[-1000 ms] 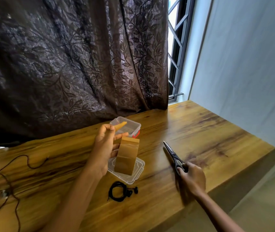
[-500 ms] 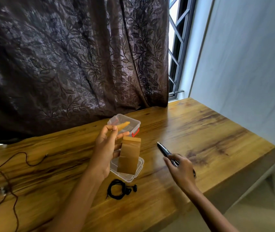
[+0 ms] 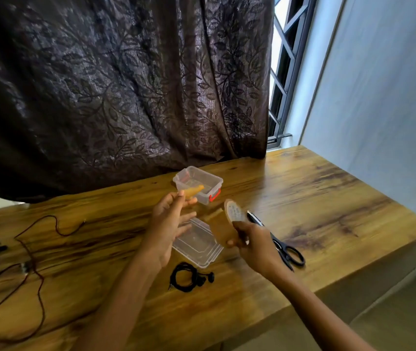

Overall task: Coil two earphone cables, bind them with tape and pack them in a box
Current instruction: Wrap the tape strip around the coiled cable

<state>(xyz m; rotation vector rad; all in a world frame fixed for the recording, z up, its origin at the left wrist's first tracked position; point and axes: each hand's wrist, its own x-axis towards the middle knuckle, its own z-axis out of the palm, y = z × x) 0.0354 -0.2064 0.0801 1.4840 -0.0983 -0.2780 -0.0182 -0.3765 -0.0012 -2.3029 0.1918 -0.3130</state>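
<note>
Working bench (image 3: 315, 198): wooden and hard. Everything for the job lies on its near and middle part.
Loose earphone (image 3: 25, 266): sprawled at the far left and not yet coiled. The cable is thin, limp and light. Take it near the buds and wind it round your fingers, because it is likely to spring open if you let go.
Left hand (image 3: 167, 224): thumb and fingertips pinch one end of the tape strip, and the other fingers are loosely spread.
Right hand (image 3: 257, 245): fingers are curled round the tape roll, which is raised above the lid.
Lid (image 3: 196, 247): clear thin plastic, flat on the bench below your hands. It is probably slippery and bendy.
Box (image 3: 217, 182): clear, open, with a red latch, just beyond your left hand. It is light, so steady it when packing.
Scissors (image 3: 288, 252): lying to the right of your right hand, with the handles nearest you.
Tape roll (image 3: 227, 224): brown, stiff and easy to grip by its rim.
Coiled earphone (image 3: 198, 279): black, just near of the lid, with no binding that I can see. Lift it by the whole loop so it doesn't unwind.
Tape strip (image 3: 194, 190): short, flimsy and sticky. Keep it off your other fingers.
</note>
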